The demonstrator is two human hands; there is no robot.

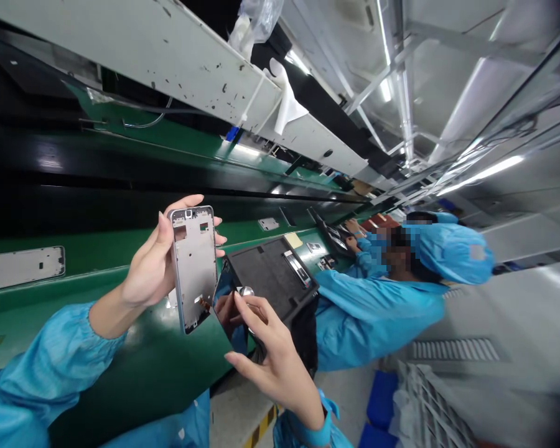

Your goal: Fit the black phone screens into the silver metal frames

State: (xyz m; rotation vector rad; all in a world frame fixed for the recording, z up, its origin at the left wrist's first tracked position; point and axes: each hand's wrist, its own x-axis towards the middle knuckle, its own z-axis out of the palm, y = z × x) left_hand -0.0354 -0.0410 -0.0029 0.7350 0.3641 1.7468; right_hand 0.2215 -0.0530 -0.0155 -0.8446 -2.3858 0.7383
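Observation:
My left hand (152,264) is closed around a grey phone frame (196,267), gripping it by its long edges with the inner side facing me. Near the frame's lower end, a small brown flex cable (205,304) runs toward a glossy dark phone screen (228,305). This screen is tilted beside the frame, and fingers are mirrored in its surface. My right hand (273,348) has its fingertips at the screen's face and the thumb by its lower edge; the exact contact is partly hidden. A round shiny piece (246,291) shows just behind the fingertips.
On the green bench (98,305), another phone frame (23,267) lies at left and a smaller plate (268,224) farther along. A black foam-topped tray (261,274) sits right of the screen. A co-worker in blue (378,317) sits beyond it. A white shelf beam (191,62) runs overhead.

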